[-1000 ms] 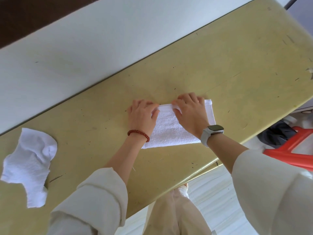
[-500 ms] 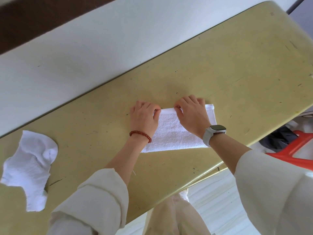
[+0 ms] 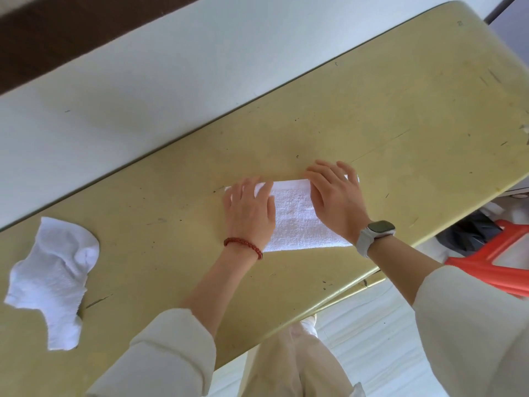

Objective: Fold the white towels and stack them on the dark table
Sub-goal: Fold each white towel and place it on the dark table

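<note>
Folded towel (image 3: 297, 222) lies flat on yellow tabletop (image 3: 400, 116), near front edge; left hand (image 3: 248, 213) and right hand (image 3: 333, 200) rest spread-fingered on it, gripping nothing; best press outward along far fold, keeping edges aligned; crumpled towel (image 3: 53, 282) waits far left.

No readable text, labels, brand names, numbers or signs appear anywhere in this view. The watch (image 3: 380, 226) on the right wrist shows a dark, blank face with no digits to make out. A small dark mark sits near the far right corner of the desk (image 3: 400, 104), well beyond the hands, but it is too small and blurred to read as a letter or number.
</note>
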The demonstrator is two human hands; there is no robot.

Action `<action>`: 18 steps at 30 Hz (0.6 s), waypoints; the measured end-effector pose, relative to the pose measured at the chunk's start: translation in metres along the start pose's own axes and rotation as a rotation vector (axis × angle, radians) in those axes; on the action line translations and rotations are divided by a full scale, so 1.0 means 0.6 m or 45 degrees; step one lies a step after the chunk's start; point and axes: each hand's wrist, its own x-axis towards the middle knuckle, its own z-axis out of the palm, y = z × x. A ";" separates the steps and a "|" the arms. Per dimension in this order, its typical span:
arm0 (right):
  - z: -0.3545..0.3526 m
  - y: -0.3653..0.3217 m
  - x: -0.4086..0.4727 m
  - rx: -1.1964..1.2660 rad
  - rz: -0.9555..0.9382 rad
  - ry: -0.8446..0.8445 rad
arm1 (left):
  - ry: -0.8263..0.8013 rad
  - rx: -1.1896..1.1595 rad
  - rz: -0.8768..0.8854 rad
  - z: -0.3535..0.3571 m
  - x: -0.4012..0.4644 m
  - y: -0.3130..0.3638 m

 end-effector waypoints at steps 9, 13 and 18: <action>-0.037 0.055 -0.069 -0.010 0.128 -0.169 | -0.351 0.136 0.022 0.031 -0.085 0.000; -0.046 0.018 -0.107 0.118 0.085 -0.199 | -0.369 0.225 0.076 0.010 -0.069 -0.043; -0.044 -0.035 -0.178 0.371 -0.133 -0.355 | -0.169 0.231 -0.114 -0.023 -0.067 -0.078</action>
